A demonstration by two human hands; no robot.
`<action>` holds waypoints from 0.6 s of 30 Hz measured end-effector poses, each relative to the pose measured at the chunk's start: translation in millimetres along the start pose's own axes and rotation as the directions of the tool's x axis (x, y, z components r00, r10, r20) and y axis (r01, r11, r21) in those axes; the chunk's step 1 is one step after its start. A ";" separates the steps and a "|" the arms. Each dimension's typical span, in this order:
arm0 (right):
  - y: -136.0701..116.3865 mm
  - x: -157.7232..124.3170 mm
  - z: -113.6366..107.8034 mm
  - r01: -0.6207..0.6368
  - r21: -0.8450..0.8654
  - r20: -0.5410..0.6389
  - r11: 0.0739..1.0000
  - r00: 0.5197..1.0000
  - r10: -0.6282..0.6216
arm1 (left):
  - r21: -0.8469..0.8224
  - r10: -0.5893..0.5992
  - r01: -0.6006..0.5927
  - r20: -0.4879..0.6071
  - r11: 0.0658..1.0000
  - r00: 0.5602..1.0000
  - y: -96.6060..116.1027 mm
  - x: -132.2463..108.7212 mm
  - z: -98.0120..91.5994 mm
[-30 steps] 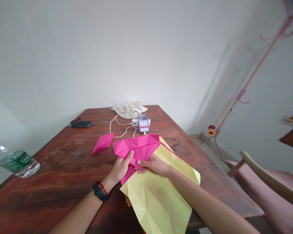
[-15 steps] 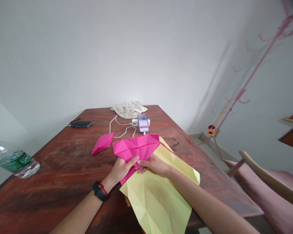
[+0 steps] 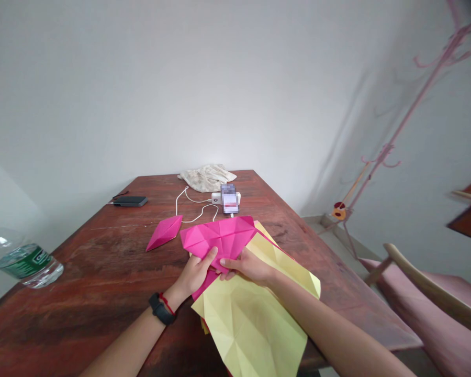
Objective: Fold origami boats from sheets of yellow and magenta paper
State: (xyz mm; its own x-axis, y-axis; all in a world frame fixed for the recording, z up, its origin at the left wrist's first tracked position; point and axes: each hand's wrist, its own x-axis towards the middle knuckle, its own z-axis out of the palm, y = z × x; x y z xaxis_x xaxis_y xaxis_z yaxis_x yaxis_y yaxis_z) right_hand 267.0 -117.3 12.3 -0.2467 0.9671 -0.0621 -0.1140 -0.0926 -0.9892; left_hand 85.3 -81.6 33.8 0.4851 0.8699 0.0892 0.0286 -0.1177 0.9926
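A pink sheet of origami paper (image 3: 220,234), creased and partly folded, is gripped between both hands above the table. My left hand (image 3: 196,269) is closed on its lower left part, thumb on top. My right hand (image 3: 247,266) pinches the paper's lower middle, its thumb beside the left one. The fingers behind the paper are mostly hidden. Beneath the hands lies a creased yellow sheet of paper (image 3: 255,324), with the right forearm across it. Left of the held paper, a folded pink paper piece (image 3: 165,232) rests on the table.
The wooden table (image 3: 102,293) carries a water bottle (image 3: 23,259) at left and a black power bank (image 3: 130,201). Farther back are a phone (image 3: 231,201), white cables (image 3: 196,215) and a crumpled cloth (image 3: 208,178). A chair (image 3: 419,283) and pink coat rack (image 3: 412,112) stand at right.
My left thumb has shifted slightly up and left on the pink paper, away from the right thumb. Both hands keep their hold.
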 end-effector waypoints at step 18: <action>-6.3 6.4 0.1 0.097 0.056 -0.198 0.994 0.977 -0.084 | -0.083 -0.003 -0.014 -0.203 0.996 0.979 -7.0 9.7 -9.1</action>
State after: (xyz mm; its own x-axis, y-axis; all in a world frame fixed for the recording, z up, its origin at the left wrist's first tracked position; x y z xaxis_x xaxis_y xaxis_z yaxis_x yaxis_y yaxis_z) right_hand 266.0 -110.6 18.1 -0.0405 0.9992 -0.0036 -0.1911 -0.0113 -0.9815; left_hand 81.9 -68.0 28.5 0.2978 0.9493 0.1006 -0.0505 -0.0895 0.9947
